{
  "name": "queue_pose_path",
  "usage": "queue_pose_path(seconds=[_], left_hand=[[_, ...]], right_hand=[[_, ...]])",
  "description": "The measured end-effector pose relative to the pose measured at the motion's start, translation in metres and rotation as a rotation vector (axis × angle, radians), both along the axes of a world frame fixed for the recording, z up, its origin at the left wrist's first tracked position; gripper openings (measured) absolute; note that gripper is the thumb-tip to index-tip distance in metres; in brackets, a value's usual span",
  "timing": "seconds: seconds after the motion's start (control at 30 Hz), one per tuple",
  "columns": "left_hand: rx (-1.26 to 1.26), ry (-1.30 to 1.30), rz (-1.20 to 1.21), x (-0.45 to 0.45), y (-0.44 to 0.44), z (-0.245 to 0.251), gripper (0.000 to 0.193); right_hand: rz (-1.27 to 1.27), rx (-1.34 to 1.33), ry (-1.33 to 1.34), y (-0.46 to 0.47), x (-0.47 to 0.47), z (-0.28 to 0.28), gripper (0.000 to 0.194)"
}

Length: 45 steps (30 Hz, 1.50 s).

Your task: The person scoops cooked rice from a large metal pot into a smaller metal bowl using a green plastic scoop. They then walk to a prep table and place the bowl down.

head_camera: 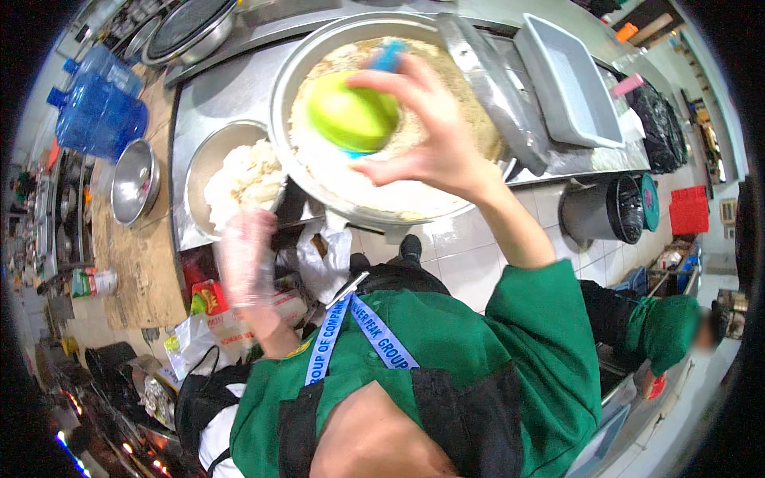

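My right hand (pixel 427 128), bare, is over a large round metal pan (pixel 281 77) of pale grainy food (pixel 466 101). Its thumb and fingers spread around a blurred lime-green bowl (pixel 349 110); whether they grip it I cannot tell. Something blue (pixel 388 55) shows behind the fingers, and a blue edge lies under the bowl. My left hand (pixel 246 254), in a clear plastic glove, is blurred at the near rim of a smaller metal bowl (pixel 200 173). That bowl holds a clumpy whitish food (pixel 245 179). What the left fingers do is not clear.
A grey plastic tub (pixel 574 83) and a long metal piece (pixel 493 83) are right of the pan. At left are blue water bottles (pixel 101 113) and a steel bowl (pixel 134 185). A bin (pixel 597 209) stands at right; beyond is another person (pixel 663 331).
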<state>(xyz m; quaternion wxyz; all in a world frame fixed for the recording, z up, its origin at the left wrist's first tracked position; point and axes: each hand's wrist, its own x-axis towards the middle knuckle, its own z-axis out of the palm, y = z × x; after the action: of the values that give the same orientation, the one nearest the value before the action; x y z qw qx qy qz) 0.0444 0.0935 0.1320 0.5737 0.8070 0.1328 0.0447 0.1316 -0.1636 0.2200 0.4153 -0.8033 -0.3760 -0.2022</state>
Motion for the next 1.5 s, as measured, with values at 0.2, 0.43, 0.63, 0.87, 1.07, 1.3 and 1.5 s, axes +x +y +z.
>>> queue_pose_path(seconds=[0.2,0.43,0.63,0.87,1.07,1.3,1.5], left_hand=[[0.787,-0.753,-0.537,0.129,-0.086,0.094,0.026],[1.346,-0.557,-1.357,0.282,-0.353,0.052,0.018],[1.353,-0.575,-1.395,0.354,-0.482,-0.008,0.02],[1.628,-0.597,-1.856,0.408,-0.523,-0.085,0.027],[1.134,-0.154,-1.491,0.398,-0.504,-0.076,0.03],[1.05,-0.265,-1.33,0.387,-0.432,-0.003,0.022],[0.905,-0.089,-1.044,0.379,-0.341,0.034,0.022]], right_hand=[[-0.457,0.28,0.139,-0.151,-0.056,-0.014,0.061],[-0.767,0.546,0.248,-0.26,-0.131,-0.063,0.06],[-1.03,0.667,0.347,-0.312,-0.195,-0.105,0.06],[-1.093,0.763,0.432,-0.334,-0.211,-0.139,0.059],[-1.046,0.722,0.495,-0.344,-0.195,-0.142,0.059],[-0.961,0.695,0.538,-0.351,-0.175,-0.143,0.058],[-0.892,0.664,0.583,-0.351,-0.162,-0.145,0.054]])
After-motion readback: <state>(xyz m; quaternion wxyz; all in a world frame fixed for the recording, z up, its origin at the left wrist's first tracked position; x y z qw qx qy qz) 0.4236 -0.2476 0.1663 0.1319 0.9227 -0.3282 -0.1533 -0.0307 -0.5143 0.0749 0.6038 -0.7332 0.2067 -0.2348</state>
